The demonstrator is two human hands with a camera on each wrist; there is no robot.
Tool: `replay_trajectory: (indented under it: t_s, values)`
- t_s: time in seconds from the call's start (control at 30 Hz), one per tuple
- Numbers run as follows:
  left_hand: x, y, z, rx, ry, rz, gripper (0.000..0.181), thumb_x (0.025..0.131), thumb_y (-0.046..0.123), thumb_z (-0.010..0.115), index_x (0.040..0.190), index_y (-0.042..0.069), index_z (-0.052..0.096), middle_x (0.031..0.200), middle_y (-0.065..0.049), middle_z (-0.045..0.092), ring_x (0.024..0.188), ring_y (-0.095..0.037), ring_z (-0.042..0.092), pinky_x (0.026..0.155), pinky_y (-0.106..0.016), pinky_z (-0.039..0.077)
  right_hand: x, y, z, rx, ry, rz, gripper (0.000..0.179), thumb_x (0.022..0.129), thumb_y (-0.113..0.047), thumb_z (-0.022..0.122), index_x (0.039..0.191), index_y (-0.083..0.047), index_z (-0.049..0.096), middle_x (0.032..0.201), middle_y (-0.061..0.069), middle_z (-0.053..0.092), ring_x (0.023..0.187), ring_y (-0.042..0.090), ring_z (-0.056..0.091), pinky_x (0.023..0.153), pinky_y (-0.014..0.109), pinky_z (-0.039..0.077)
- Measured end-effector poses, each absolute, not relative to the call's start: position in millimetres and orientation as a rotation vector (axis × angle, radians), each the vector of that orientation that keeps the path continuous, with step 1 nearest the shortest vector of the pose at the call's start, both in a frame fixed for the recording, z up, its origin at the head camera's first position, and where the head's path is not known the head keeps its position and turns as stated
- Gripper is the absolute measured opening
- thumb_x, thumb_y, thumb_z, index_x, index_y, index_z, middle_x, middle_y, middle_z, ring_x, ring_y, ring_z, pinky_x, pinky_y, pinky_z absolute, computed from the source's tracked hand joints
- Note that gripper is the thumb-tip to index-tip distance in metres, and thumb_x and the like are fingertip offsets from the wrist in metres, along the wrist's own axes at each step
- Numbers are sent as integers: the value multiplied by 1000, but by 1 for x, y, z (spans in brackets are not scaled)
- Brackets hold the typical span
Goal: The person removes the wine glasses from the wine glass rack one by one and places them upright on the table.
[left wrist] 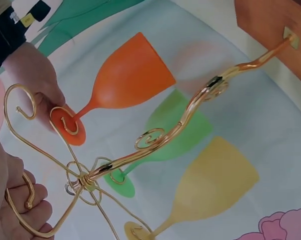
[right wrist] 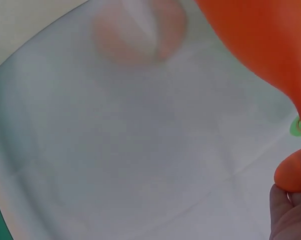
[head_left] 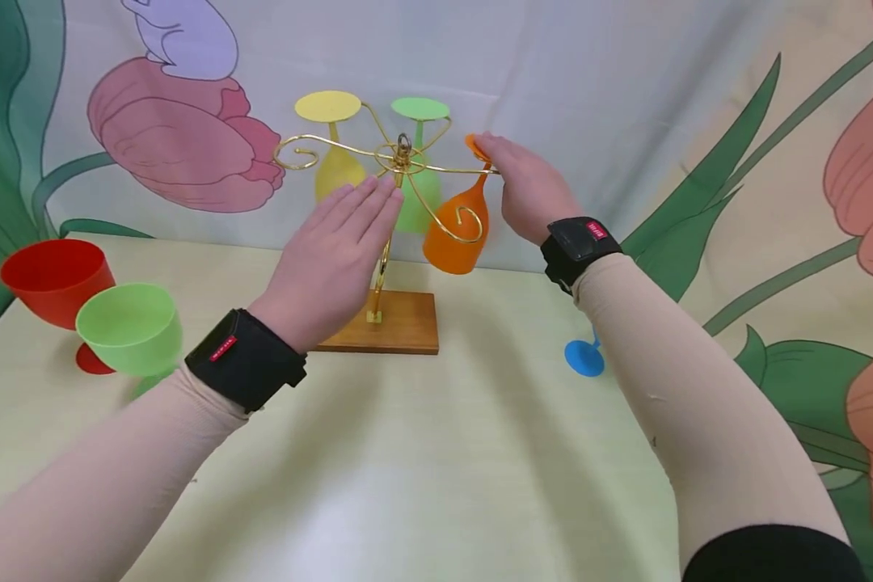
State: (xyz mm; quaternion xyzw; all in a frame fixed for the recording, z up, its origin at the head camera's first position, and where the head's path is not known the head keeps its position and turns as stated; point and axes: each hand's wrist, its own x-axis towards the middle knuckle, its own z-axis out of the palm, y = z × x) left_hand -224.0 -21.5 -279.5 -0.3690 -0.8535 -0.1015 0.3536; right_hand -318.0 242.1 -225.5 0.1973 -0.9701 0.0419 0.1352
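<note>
My right hand [head_left: 534, 186] pinches the foot of an orange goblet [head_left: 458, 230], which hangs tilted, bowl down, at the right arm of a gold wire glass rack [head_left: 400, 158]. In the right wrist view my fingertips [right wrist: 285, 215] are at the goblet's foot [right wrist: 290, 172]. My left hand [head_left: 331, 263] has its fingers straight and together in front of the rack; the left wrist view shows them against a curled wire hook [left wrist: 29, 200]. A yellow goblet [head_left: 338, 170] and a green goblet [head_left: 422, 202] hang upside down at the rack's back.
At the left of the table [head_left: 436, 501] stand a red goblet [head_left: 61, 279] and a light green goblet [head_left: 131, 327]. A blue goblet's foot [head_left: 584, 358] shows by my right forearm, the remainder hidden. The rack's wooden base [head_left: 407, 323] sits near the backdrop cloth [head_left: 589, 73].
</note>
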Motion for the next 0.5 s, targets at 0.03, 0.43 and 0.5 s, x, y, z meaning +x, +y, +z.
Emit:
replay_trajectory:
  t_s: [0.03, 0.43, 0.5]
  values:
    - [-223, -21, -280, -952, -2202, -272, 45, 97, 1, 40, 141, -7, 40, 145, -23, 44, 136, -31, 31, 116, -46, 28, -316, 242, -225, 555, -2820, 131, 61, 98, 3, 37, 151, -26, 29, 153, -3, 36, 138, 10, 26, 115, 36, 32]
    - [-222, -19, -283, -911, -2176, -330, 46, 94, 0, 46, 139, -6, 44, 144, -20, 46, 134, -29, 35, 116, -44, 29, -289, 243, -222, 593, -2765, 88, 55, 99, 1, 40, 148, -24, 37, 150, -1, 41, 136, 14, 31, 110, 42, 38]
    - [-222, -20, -282, -911, -2170, -334, 45, 94, 0, 46, 139, -5, 44, 144, -20, 47, 134, -29, 36, 116, -44, 29, -283, 237, -217, 636, -2749, 42, 54, 98, 3, 39, 147, -22, 39, 149, 0, 43, 136, 14, 31, 112, 43, 36]
